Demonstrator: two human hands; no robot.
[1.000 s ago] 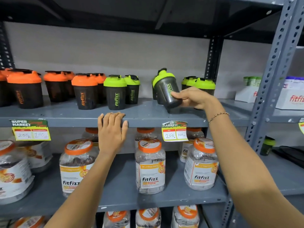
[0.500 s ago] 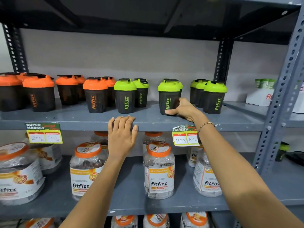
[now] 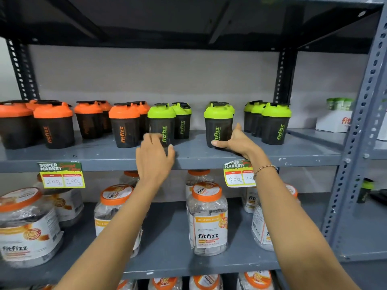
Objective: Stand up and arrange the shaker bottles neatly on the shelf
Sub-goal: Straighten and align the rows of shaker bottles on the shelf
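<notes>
Black shaker bottles stand upright in a row on the grey shelf [image 3: 303, 151]: orange-lidded ones [image 3: 124, 126] on the left, green-lidded ones [image 3: 275, 126] on the right. My right hand [image 3: 236, 142] cups the base of a green-lidded shaker [image 3: 217, 124] that stands alone in a gap, thumb at its front and fingers along its right side. My left hand [image 3: 155, 158] is blurred, its fingers spread in front of the base of another green-lidded shaker [image 3: 162, 122], holding nothing.
Clear fitfizz jars [image 3: 207, 218] with orange lids fill the shelf below. Yellow price tags [image 3: 61, 175] hang on the shelf edge. A perforated grey upright [image 3: 360, 122] stands at the right, with a white box [image 3: 333, 120] behind it.
The right hand set the tilted green shaker down upright and still rests on its base. The left hand lifted off the shelf edge toward the green shaker beside the orange ones.
</notes>
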